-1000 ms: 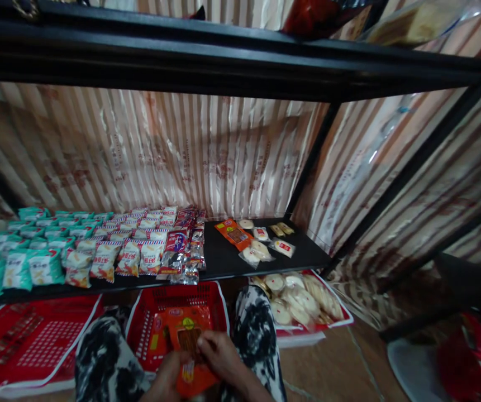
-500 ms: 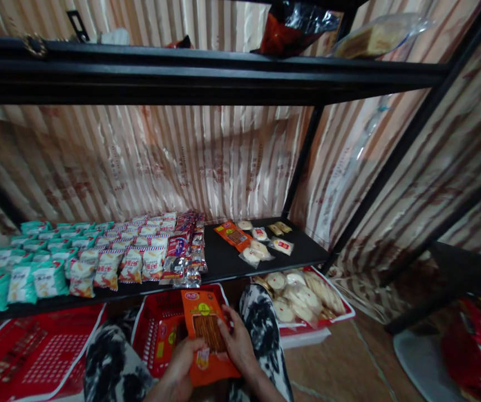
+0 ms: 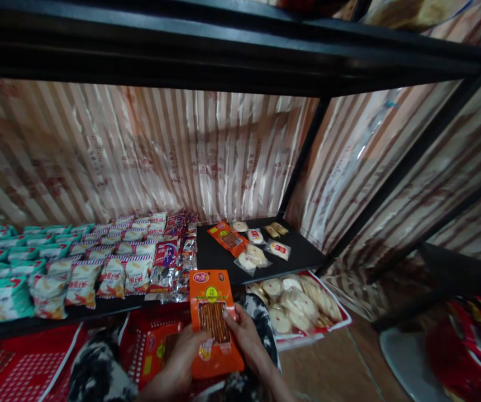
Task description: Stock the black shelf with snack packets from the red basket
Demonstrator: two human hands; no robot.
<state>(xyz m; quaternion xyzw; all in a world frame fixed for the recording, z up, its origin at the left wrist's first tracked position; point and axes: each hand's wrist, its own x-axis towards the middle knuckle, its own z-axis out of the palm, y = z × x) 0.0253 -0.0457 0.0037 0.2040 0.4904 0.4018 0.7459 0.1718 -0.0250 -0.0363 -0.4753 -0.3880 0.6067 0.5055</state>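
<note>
An orange snack packet (image 3: 212,357) with a clear window showing brown sticks stands upright between my hands, in front of the shelf edge. My left hand (image 3: 185,354) grips its lower left side, thumb across the front. On its right edge, my right hand (image 3: 242,335) is closed with the thumb near the window. Another orange packet (image 3: 228,238) lies on the black shelf (image 3: 219,272), beside several clear-wrapped pale round pieces (image 3: 257,255). Below my left hand, a similar orange packet (image 3: 156,352) lies in a red basket (image 3: 133,340).
Rows of white snack bags (image 3: 112,276), green bags (image 3: 8,298) and dark purple packets (image 3: 165,262) fill the shelf's left. At right, a basket of wrapped round pieces (image 3: 294,301) sits under the shelf. A black upper shelf beam (image 3: 223,33) crosses overhead.
The held packet has come up and a little right, now overlapping the shelf's front edge. The view has tilted down and shifted, so the upper shelf's items are mostly out of sight.
</note>
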